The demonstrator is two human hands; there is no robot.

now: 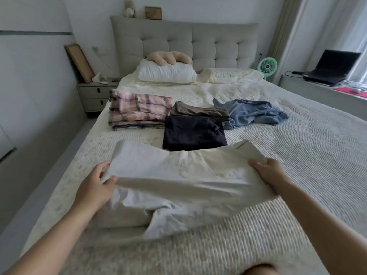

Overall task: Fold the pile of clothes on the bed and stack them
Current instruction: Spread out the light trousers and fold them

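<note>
A pale cream shirt [178,175] is lifted over the near part of the bed [297,175], its lower half trailing on the cover. My left hand [95,185] grips its left edge and my right hand [270,173] grips its right edge. Beyond it lie a folded dark navy garment [192,133] and a folded olive-brown one [198,111]. A folded pink plaid stack [137,110] sits to their left. A crumpled blue garment [252,114] lies unfolded to their right.
Two pillows [166,73] and a plush toy [168,58] lie by the padded headboard. A nightstand [95,96] stands left of the bed. A green fan [268,66] and a laptop [333,68] are on the right.
</note>
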